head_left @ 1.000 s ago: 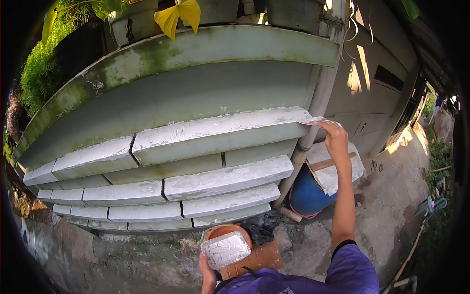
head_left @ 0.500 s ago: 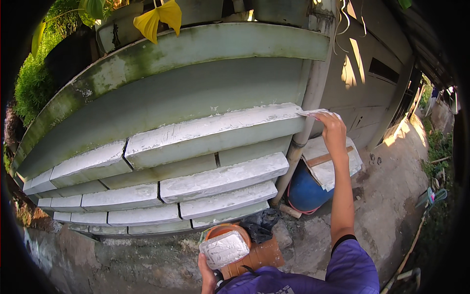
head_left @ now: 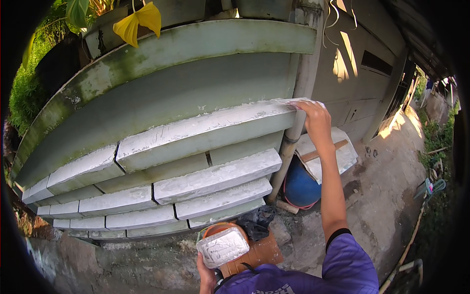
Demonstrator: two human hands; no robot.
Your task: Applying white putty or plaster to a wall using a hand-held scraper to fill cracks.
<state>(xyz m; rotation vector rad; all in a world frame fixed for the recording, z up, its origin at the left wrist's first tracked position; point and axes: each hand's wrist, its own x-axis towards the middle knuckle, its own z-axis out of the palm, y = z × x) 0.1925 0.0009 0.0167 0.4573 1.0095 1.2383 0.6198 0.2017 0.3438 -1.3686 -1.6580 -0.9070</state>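
My right hand (head_left: 316, 117) reaches out to the right end of the upper ledge (head_left: 205, 127), its fingers closed on a thin, flat spreader (head_left: 293, 101) smeared with white. The spreader's tip lies on the ledge's top face, which is coated in rough white paste. Low in front of me, my left hand (head_left: 206, 274) grips the near left side of a shallow rectangular tray (head_left: 224, 248). White paste covers the inside of that tray. Most of the spreader is hidden by my fingers.
Lower stepped blocks (head_left: 220, 176) also carry white coating. A vertical pipe (head_left: 292, 130) stands at the wall's right end, beside a blue barrel (head_left: 301, 183) with a board on top. Below are an orange basin (head_left: 215, 229), a black plastic bag (head_left: 257, 223) and a brown slab (head_left: 262, 255).
My right hand has moved slightly left, bringing the spreader further onto the ledge's end. The whole view has shifted a little. My left hand still holds the tray.
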